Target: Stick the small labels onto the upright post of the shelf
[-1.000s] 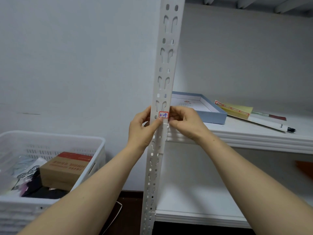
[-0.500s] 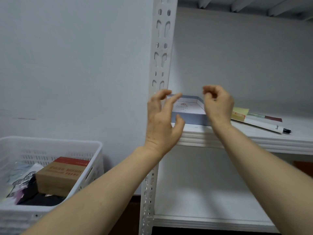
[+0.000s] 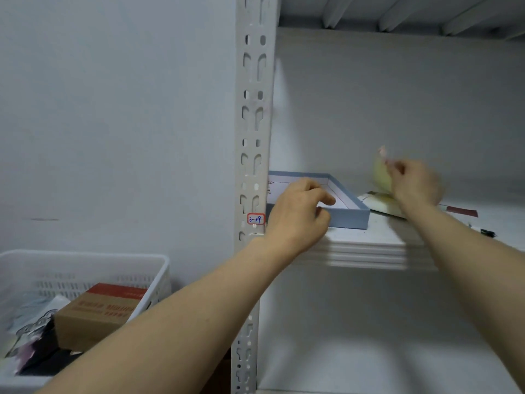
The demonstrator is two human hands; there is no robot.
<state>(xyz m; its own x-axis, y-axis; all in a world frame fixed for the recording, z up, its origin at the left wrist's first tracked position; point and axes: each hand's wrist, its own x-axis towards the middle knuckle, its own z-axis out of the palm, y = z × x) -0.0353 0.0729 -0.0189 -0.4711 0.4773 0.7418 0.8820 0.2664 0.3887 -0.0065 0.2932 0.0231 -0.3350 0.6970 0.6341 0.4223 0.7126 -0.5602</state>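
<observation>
Handling paper this thin calls for fingertips only. The right grip (image 3: 414, 183), blurred, is pinched on a pale yellow sheet (image 3: 380, 174) that stands up at its 10 o'clock, above the shelf (image 3: 369, 251). I judge the sheet to be the backing that carries the labels, though no label on it can be made out. The left grip (image 3: 298, 214) is loosely curled with nothing seen in it, in front of the near-left corner of the blue tray (image 3: 352, 216). One label (image 3: 255, 219), red-bordered with blue writing, is already stuck flat on the post (image 3: 252, 123), just at 9 o'clock of the left grip and level with the shelf edge. Such a label should be almost weightless, limp and tacky on one side, so it may curl, fold onto itself or cling to a finger. It is best lifted by one corner, with the backing bent away to raise that corner first. The sheet is floppy too and wants holding near an edge, not crushed. The post looks stiff and is pierced with slots and holes, so a label needs a solid strip between them and a firm press from its middle outward. At 7 o'clock of the view a white basket (image 3: 85, 260) holds a carton (image 3: 99, 311).
</observation>
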